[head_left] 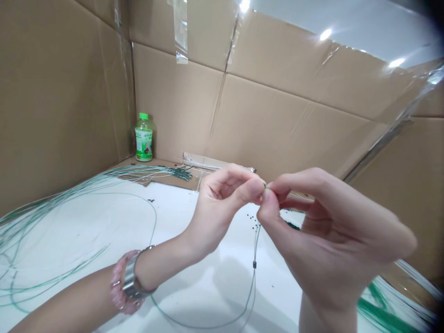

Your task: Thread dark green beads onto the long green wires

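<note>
My left hand (225, 203) and my right hand (319, 231) meet at their fingertips, each in a closed thumb-and-finger pinch. A tiny dark greenish bit shows between the tips; its exact shape is too small to tell. From below the pinch a thin green cord (250, 296) hangs down, carrying a small black piece (254, 264), and curves left beneath my left wrist. Its upper end disappears behind my fingers. Several tiny black bits (255, 221) lie on the white table (194, 296) beyond the cord. On my left wrist are a pink bead bracelet (121, 284) and a metal band.
Many green cords (69, 199) sprawl across the left side, their dark ends on a cardboard piece (138, 173). A green-capped bottle (143, 138) stands in the back corner. More green strands (385, 312) lie at lower right. Cardboard walls (294, 97) enclose the table.
</note>
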The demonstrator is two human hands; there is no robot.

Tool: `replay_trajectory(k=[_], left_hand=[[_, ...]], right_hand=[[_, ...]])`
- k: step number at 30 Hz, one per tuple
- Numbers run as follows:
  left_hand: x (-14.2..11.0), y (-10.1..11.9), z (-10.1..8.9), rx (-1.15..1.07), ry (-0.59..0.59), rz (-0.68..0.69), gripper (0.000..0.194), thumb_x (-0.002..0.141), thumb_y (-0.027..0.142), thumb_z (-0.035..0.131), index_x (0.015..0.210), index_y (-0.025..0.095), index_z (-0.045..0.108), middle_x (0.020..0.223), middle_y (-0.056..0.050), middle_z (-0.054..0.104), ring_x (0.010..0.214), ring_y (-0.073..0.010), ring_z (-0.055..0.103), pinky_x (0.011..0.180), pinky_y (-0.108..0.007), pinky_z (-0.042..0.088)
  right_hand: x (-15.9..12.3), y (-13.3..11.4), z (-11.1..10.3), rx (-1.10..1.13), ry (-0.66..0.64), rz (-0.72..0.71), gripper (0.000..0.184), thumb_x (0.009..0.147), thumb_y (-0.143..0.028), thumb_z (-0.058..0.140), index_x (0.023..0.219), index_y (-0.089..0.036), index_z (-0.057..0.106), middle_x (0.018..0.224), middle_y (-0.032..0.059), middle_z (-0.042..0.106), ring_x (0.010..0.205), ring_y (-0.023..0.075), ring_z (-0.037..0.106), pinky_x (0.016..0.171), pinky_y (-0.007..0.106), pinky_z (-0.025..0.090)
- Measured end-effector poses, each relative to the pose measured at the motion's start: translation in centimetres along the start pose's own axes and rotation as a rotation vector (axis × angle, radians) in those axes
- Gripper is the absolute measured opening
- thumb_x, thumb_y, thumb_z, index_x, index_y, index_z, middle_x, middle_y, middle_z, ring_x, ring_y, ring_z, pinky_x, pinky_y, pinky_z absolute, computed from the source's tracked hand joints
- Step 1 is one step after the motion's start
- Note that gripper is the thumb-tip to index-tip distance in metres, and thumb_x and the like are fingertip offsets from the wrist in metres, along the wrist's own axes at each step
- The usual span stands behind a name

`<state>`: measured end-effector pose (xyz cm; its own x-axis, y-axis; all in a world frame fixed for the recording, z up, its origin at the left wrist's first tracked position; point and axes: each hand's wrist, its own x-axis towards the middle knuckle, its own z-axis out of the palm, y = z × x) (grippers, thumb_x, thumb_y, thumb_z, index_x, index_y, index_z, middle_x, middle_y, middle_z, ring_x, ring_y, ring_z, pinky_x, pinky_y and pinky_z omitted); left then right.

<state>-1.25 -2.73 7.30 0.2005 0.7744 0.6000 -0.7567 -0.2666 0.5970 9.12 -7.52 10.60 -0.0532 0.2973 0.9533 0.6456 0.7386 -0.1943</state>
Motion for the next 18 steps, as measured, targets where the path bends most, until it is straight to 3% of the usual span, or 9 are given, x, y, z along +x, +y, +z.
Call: replay_trajectory(k=[3,9,18], left_hand=[[0.3,-0.1,-0.5,0.055,0.009,0.051,0.012,0.076,0.03,0.073,0.07,0.021,0.068,0.068,0.003,0.063,0.061,-0.0069,0.06,0.062,-0.018,0.055],[1.0,0.0,-1.3,0.195,-0.046,0.177,0.006,0.079,0.024,0.069,0.074,0.023,0.072,0.072,0.002,0.068,0.066,-0.007,0.062,0.062,-0.015,0.054],[2.1,2.9,-2.4,0.639,-0.205,0.211,0.011,0.081,0.021,0.064,0.074,0.019,0.073,0.073,-0.002,0.07,0.064,-0.0115,0.063,0.056,-0.02,0.049]], right_hand=[[0.1,0.1,-0.3,0.052,-0.024,0.049,0.017,0.074,-0.006,0.067,0.074,-0.023,0.066,0.066,-0.0046,0.065,0.056,0.01,0.057,0.048,0.024,0.052],[0.2,1.1,-0.5,0.214,-0.006,0.086,0.026,0.065,0.003,0.071,0.077,-0.02,0.072,0.066,-0.0043,0.069,0.055,0.0089,0.062,0.052,0.018,0.057],[0.6,2.1,-0.3,0.155,-0.101,0.051,0.027,0.068,0.001,0.069,0.077,-0.024,0.071,0.064,-0.0035,0.066,0.054,0.0111,0.061,0.049,0.02,0.057]])
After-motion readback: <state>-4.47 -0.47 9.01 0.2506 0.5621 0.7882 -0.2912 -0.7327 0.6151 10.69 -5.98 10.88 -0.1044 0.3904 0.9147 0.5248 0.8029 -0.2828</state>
